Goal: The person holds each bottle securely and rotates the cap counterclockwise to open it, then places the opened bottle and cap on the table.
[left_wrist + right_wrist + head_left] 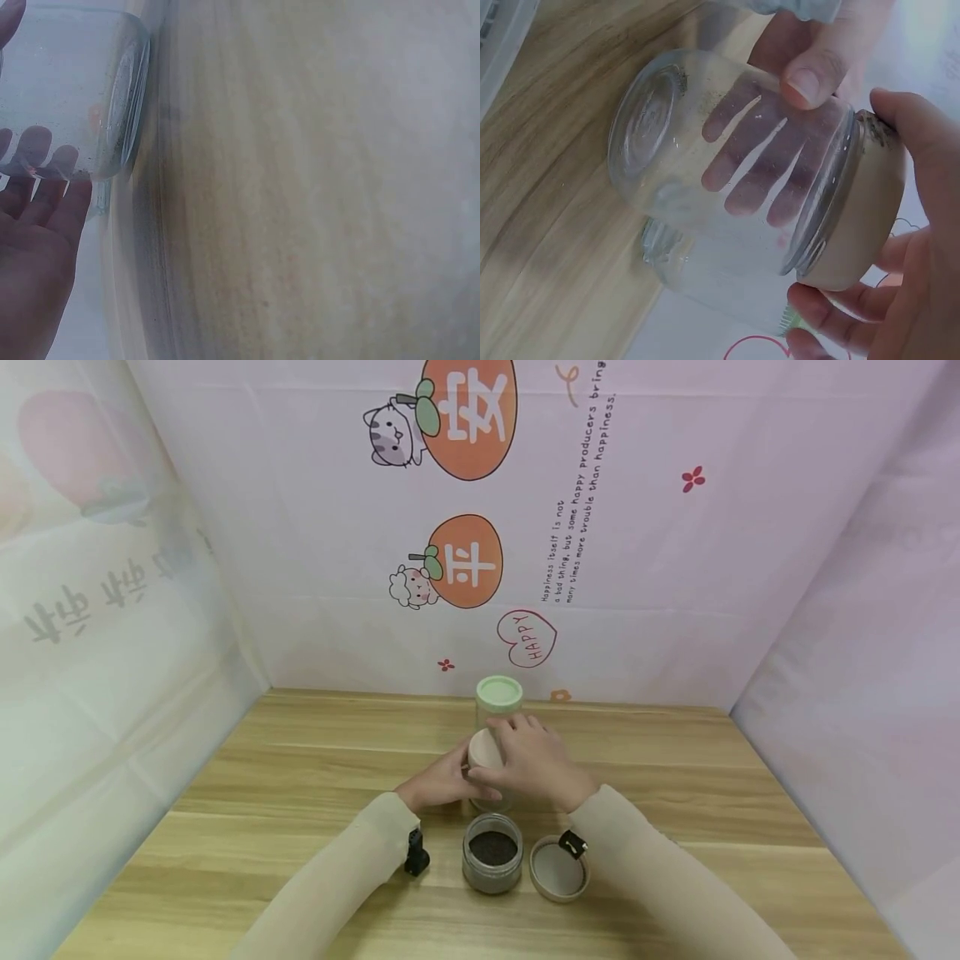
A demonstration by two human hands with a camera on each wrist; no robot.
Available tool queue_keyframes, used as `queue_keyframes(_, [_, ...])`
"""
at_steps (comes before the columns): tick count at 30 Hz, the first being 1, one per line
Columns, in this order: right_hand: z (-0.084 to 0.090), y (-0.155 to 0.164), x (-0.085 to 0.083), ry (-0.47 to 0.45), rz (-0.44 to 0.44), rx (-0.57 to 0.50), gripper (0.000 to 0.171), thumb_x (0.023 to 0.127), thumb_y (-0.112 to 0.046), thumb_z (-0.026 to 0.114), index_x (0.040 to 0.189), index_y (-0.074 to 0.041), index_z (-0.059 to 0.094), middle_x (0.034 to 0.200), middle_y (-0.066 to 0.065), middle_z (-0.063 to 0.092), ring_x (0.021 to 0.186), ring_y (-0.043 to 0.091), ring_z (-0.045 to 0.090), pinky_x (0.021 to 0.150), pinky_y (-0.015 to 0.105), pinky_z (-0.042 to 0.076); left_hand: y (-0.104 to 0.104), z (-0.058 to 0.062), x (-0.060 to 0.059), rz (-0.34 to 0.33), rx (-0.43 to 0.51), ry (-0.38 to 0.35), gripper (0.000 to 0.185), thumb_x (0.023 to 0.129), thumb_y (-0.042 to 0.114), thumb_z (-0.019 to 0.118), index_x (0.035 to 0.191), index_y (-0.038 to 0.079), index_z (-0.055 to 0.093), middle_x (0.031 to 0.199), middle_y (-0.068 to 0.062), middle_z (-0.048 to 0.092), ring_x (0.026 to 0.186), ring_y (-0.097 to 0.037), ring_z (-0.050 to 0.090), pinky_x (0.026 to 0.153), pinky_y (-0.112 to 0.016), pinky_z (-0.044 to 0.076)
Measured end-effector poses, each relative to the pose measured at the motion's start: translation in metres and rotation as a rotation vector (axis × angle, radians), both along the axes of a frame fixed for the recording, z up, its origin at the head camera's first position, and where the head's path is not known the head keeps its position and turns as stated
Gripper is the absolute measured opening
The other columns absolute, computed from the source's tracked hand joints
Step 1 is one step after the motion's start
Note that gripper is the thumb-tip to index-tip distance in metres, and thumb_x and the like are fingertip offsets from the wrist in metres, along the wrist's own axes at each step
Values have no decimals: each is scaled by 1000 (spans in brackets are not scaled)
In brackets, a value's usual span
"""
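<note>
A clear glass jar (667, 172) with a few dark specks on its wall stands over the wood table in the middle of the head view. My left hand (444, 779) grips its side; in the left wrist view the fingers of that hand (37, 255) show curled round the glass (60, 82). On the jar's mouth sits a beige lid (862, 217), some dark grains on its edge. My right hand (542, 762) holds this lid (486, 750) from the right, thumb on one side and fingers on the other.
Nearer me stands an open glass jar (492, 881) with dark powder (493, 848) inside. To its right lies a loose beige-rimmed lid (557, 870), inside up. Behind the hands is a jar with a pale green lid (499, 692). Printed cloth (337, 610) walls the table's back and sides.
</note>
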State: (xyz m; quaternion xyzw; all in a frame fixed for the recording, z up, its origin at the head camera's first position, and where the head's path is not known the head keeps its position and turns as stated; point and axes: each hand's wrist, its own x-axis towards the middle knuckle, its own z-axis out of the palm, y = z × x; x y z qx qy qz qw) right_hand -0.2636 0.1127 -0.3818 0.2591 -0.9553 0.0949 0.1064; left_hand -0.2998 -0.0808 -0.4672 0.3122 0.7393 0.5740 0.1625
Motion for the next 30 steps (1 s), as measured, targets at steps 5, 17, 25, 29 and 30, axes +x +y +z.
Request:
queue_keyframes(5, [1, 3, -4, -27, 83, -14, 75, 82, -55, 70, 143, -13, 54, 131, 12, 58, 116, 32, 54, 93, 55, 48, -1, 0, 0, 8, -18, 9, 97, 86, 24, 83, 158, 36, 20, 150, 6, 42, 134, -13, 43, 113, -42, 34])
queue_keyframes(17, [3, 15, -17, -177, 295, -73, 77, 80, -33, 70, 149, -11, 47, 148, 9, 48, 128, 32, 45, 97, 50, 46, 0, 2, 2, -1, -10, -10, 97, 85, 21, 83, 158, 29, 20, 150, 2, 41, 134, -16, 45, 110, -37, 39])
queue_keyframes(25, [-1, 10, -16, -128, 275, -68, 82, 83, -50, 72, 152, -18, 44, 155, 17, 38, 138, 39, 37, 106, 61, 37, 0, 2, 2, -17, 0, 13, 99, 87, 23, 82, 160, 27, 15, 154, 2, 38, 136, -13, 42, 113, -36, 34])
queue_keyframes(29, [1, 8, -13, -93, 197, -29, 90, 82, -67, 69, 153, -18, 43, 146, 17, 47, 132, 37, 43, 104, 60, 38, -1, 1, 1, -20, 15, -1, 99, 87, 23, 82, 160, 28, 15, 153, 1, 38, 136, -16, 42, 112, -37, 37])
queue_keyframes(30, [2, 8, -13, -90, 179, -23, 91, 81, -69, 68, 153, -18, 43, 144, 16, 49, 130, 36, 44, 104, 59, 39, -1, 1, 1, -18, 16, -6, 99, 87, 23, 82, 160, 29, 16, 153, 1, 39, 135, -17, 43, 111, -37, 38])
